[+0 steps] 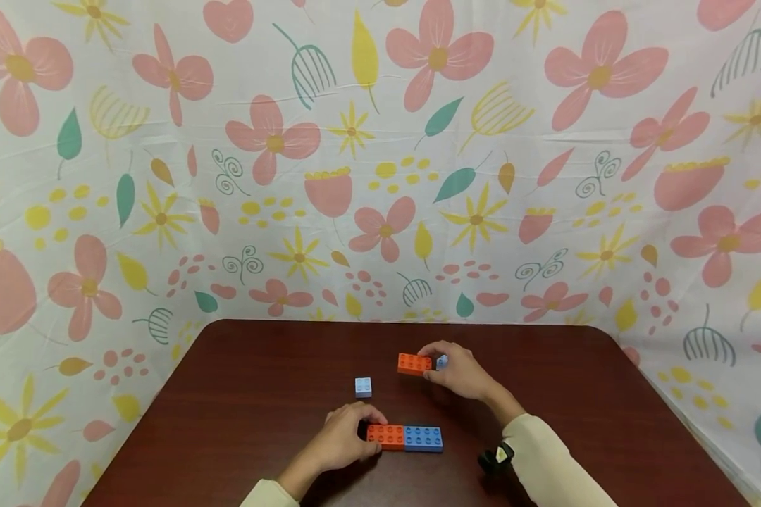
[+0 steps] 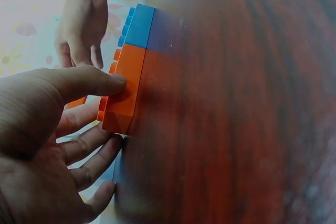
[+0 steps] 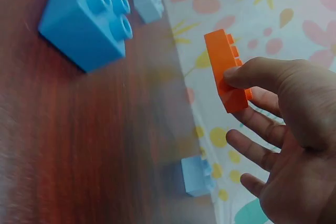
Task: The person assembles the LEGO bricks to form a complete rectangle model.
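My left hand (image 1: 344, 438) grips the left end of an orange brick (image 1: 385, 436) on the table, thumb on its near side and fingers on the far side. A blue brick (image 1: 423, 438) of the same size stands end to end with it on the right. Farther back, my right hand (image 1: 461, 372) pinches a second orange brick (image 1: 412, 363) between thumb and fingers. In the right wrist view that orange brick (image 3: 223, 66) is held near one end, with its studs toward the patterned cloth.
A small light blue brick (image 1: 363, 387) lies behind the joined pair. Another small pale blue brick (image 1: 442, 362) stands beside my right hand, partly hidden. A dark object (image 1: 496, 458) is at my right sleeve. Patterned cloth (image 1: 380, 169) hangs behind the brown table (image 1: 260, 366).
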